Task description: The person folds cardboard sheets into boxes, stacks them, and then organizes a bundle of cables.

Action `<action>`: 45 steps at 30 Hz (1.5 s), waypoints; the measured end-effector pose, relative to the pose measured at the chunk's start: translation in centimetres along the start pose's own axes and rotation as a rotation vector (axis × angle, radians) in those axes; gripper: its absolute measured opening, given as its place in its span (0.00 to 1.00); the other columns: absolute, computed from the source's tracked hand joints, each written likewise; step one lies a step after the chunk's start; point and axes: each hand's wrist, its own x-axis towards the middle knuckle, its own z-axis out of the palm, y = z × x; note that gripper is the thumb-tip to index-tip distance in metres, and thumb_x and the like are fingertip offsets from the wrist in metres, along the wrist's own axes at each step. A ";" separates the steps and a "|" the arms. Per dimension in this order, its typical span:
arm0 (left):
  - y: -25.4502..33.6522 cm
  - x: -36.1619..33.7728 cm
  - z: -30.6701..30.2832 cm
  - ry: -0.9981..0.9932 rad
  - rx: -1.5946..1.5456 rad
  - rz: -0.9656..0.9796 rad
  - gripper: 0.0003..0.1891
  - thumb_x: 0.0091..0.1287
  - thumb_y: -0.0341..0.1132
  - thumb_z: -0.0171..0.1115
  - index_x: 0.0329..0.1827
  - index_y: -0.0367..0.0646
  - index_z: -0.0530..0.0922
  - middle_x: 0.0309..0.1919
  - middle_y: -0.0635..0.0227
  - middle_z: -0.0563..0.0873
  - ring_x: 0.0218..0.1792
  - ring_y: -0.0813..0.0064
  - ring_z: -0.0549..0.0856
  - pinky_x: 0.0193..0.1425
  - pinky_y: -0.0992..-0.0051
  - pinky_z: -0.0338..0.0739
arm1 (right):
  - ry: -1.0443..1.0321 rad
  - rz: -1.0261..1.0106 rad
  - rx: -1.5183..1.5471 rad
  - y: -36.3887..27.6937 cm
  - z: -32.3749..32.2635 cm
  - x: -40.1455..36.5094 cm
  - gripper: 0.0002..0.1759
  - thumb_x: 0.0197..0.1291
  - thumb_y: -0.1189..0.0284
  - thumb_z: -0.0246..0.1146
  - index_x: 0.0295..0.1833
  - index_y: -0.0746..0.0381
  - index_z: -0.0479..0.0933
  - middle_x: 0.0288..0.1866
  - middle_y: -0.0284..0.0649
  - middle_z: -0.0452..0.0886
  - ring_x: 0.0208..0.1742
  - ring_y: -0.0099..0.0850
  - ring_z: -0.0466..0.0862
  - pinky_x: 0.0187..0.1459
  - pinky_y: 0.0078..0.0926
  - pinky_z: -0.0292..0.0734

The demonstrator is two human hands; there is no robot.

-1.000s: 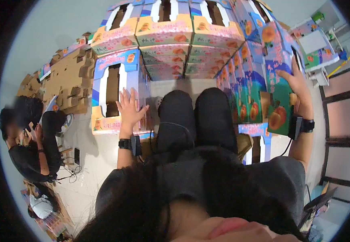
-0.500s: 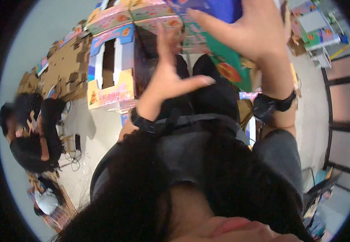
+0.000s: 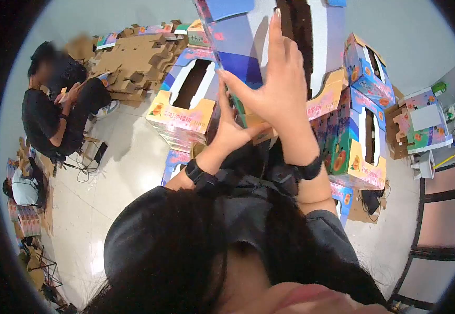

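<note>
- Box (image 3: 238, 52): blue printed carton with white-edged slots, held up in front of the camera, at centre, above the knees, tilted.
- Right hand (image 3: 280, 89): laid flat on the box face, fingers stretched upward and slightly spread, thumb hooked on the lower left edge; the box is held by it.
- Left hand (image 3: 231, 131): set under the box's lower edge, just left of and touching the right hand, fingers spread against the carton; the box is propped from below.
- Left stack (image 3: 183, 112): like cartons piled on the floor (image 3: 128, 172), left of the hands; top box shown with open slots.
- Right stack (image 3: 366, 136): more cartons, right of the hands, fruit print on the sides.
- Cardboard pile (image 3: 133, 63): flat brown blanks, heaped far left.
- Co-worker (image 3: 54, 118): seated on the floor at far left, hands of their own kept together, well apart from the box.
</note>
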 end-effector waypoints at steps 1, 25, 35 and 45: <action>0.2 0.2 -0.8 -0.019 -0.138 -0.066 0.71 0.40 0.34 0.82 0.75 0.46 0.28 0.71 0.55 0.51 0.70 0.60 0.61 0.70 0.61 0.61 | -0.010 -0.054 -0.008 0.5 -0.5 0.0 0.50 0.44 0.52 0.72 0.71 0.61 0.60 0.59 0.58 0.69 0.60 0.52 0.70 0.59 0.42 0.67; 0.4 -3.6 -13.1 0.041 -0.532 -0.534 0.64 0.40 0.24 0.76 0.78 0.52 0.37 0.71 0.62 0.58 0.70 0.65 0.63 0.71 0.65 0.59 | -0.445 0.872 1.299 14.0 4.5 -12.7 0.35 0.49 0.74 0.71 0.62 0.65 0.64 0.52 0.42 0.77 0.51 0.30 0.80 0.53 0.30 0.76; 0.8 -3.1 -19.1 0.154 -0.368 -0.361 0.59 0.43 0.26 0.74 0.77 0.49 0.44 0.65 0.60 0.69 0.64 0.65 0.72 0.66 0.67 0.66 | -0.544 0.861 1.229 10.8 8.0 -9.5 0.32 0.56 0.62 0.67 0.62 0.65 0.66 0.54 0.41 0.76 0.53 0.31 0.79 0.54 0.30 0.75; 6.5 -12.3 -32.9 0.453 -0.179 -0.346 0.49 0.36 0.26 0.72 0.69 0.41 0.61 0.51 0.60 0.81 0.53 0.64 0.81 0.61 0.65 0.73 | -0.717 0.596 1.519 2.5 16.6 -0.5 0.38 0.60 0.44 0.56 0.69 0.57 0.62 0.65 0.34 0.69 0.65 0.32 0.70 0.61 0.32 0.67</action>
